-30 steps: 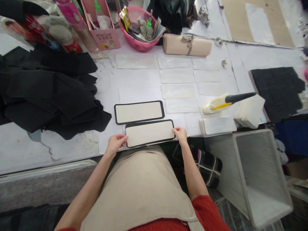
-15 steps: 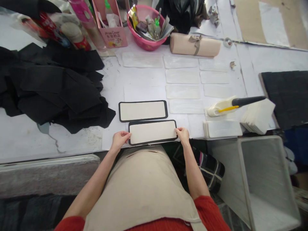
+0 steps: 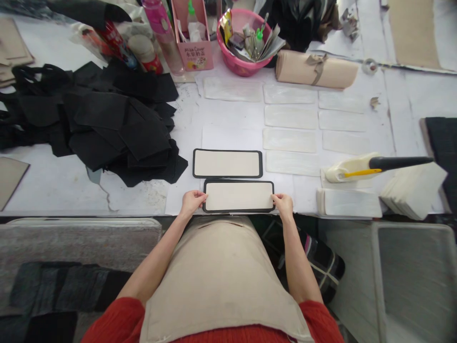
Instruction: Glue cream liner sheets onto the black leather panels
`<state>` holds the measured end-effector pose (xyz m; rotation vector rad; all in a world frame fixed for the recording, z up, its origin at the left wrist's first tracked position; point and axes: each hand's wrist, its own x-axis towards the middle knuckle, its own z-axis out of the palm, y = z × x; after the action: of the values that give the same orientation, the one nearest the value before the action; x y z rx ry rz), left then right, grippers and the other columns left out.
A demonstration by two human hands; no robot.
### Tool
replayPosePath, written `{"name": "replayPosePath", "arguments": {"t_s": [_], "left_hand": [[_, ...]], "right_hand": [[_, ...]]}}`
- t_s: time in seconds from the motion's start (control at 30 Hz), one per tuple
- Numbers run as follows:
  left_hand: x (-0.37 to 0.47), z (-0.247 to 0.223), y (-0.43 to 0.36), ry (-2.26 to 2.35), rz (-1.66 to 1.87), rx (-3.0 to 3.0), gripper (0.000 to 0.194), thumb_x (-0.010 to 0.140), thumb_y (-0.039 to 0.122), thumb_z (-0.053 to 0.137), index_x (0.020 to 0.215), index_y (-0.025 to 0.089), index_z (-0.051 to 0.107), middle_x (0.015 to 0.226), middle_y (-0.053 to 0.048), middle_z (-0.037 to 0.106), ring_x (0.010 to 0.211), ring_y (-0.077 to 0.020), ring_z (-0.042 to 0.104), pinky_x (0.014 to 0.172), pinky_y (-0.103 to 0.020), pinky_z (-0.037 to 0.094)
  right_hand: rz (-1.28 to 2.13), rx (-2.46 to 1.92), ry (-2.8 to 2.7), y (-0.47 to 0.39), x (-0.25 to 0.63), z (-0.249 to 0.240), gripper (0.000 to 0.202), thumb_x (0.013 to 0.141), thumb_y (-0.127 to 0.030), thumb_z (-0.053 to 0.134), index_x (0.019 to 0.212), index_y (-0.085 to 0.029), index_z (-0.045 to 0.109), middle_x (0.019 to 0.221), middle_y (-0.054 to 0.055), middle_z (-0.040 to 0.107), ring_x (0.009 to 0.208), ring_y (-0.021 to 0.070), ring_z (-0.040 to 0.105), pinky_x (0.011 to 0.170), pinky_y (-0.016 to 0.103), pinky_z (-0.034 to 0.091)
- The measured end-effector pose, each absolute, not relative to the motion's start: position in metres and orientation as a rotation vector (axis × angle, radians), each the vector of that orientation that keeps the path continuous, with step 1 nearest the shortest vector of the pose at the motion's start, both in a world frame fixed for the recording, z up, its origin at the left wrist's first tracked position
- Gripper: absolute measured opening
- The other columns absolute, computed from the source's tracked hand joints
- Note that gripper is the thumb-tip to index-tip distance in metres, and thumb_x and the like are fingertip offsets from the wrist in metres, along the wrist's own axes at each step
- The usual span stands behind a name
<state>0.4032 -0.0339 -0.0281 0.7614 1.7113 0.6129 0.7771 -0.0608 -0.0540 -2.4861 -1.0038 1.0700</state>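
Observation:
At the table's front edge lies a cream rectangular panel (image 3: 239,196) on a slightly larger black rounded piece, which shows as a dark border. My left hand (image 3: 193,202) pinches the panel's left end between thumb and fingers. At the opposite end, the fingers of my right hand (image 3: 283,205) are closed on its right edge. Just behind lies a matching black-bordered cream panel (image 3: 227,163), which neither hand touches. Several thin translucent white strips (image 3: 293,163) lie in rows behind and to the right.
A heap of black cut pieces (image 3: 103,119) covers the left side. On the right are a yellow-handled brush (image 3: 360,173) on a pale container, and stacks of white pieces (image 3: 350,203). A pink basin (image 3: 244,66) and rolled beige material (image 3: 314,71) stand farther back. A grey bin (image 3: 378,267) is below right.
The view has shifted left, so the scene appears farther right. The front panel now looks level where it was slightly tilted. Both hands keep their hold on its ends.

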Motion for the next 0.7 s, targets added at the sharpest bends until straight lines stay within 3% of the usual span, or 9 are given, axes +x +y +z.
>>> {"name": "replayPosePath", "arguments": {"t_s": [0.7], "left_hand": [[0.4051,-0.0258,-0.0338,1.77,0.538,0.785,0.022,0.058,0.033,0.073,0.066,0.014,0.065,0.056,-0.002,0.064,0.042,-0.0098,0.055,0.041,-0.019,0.035]], "right_hand": [[1.053,-2.471,-1.031,-0.0604,0.7769,-0.0567,0.029,0.069,-0.038,0.056,0.075,-0.016,0.073,0.053,0.001,0.065,0.06,0.0197,0.066,0.057,0.025,0.048]]}}
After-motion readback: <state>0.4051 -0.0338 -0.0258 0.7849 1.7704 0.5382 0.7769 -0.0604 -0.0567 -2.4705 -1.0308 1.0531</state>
